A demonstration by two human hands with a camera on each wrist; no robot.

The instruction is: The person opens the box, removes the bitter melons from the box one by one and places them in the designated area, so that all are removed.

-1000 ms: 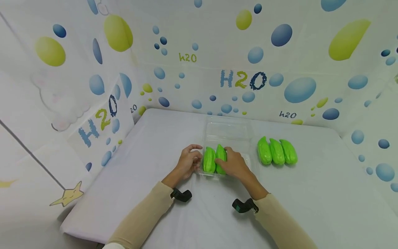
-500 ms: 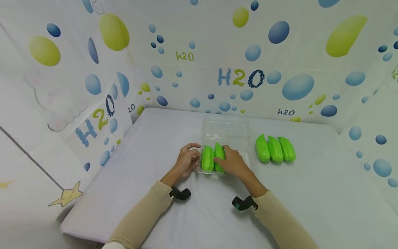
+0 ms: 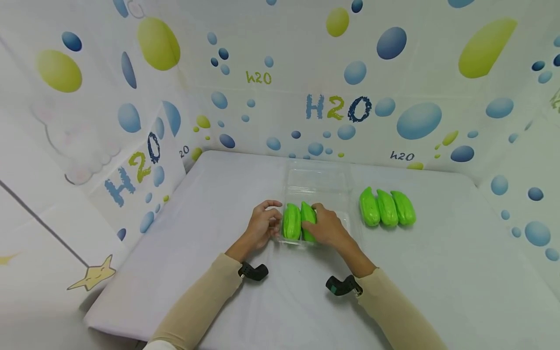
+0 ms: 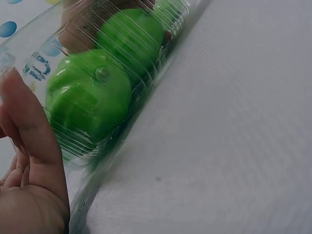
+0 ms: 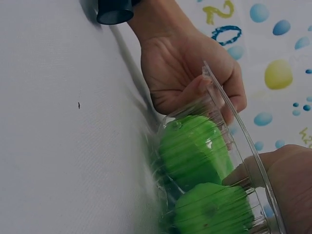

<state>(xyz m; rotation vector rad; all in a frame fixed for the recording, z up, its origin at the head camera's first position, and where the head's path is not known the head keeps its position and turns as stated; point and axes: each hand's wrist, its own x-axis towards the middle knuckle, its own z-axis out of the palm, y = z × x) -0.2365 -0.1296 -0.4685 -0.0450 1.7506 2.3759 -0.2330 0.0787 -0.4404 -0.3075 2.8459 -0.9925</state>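
A clear plastic box [image 3: 292,243] stands with its lid [image 3: 317,181] folded back. Inside lies a glossy, pepper-like green vegetable [image 3: 291,222] at the left. Beside it my right hand [image 3: 327,227] grips a second green vegetable [image 3: 308,214], thumb on its left side, fingers on its right. At the box's left wall my left hand [image 3: 260,226] rests with loosely curved fingers, its thumb [image 4: 31,122] by the rim in the left wrist view. Both green ends [image 4: 87,97] show through the ribbed plastic there. My right fingers are partly hidden.
To the right of the box, three more green vegetables [image 3: 388,208] lie side by side on the white-covered table [image 3: 442,262]. Printed cloth walls [image 3: 271,112] enclose the table behind and at the sides. A black camera sits at each wrist.
The head view has shifted slightly. My right hand keeps its grip on the second green vegetable inside the box. My left hand stays at the box's left side.
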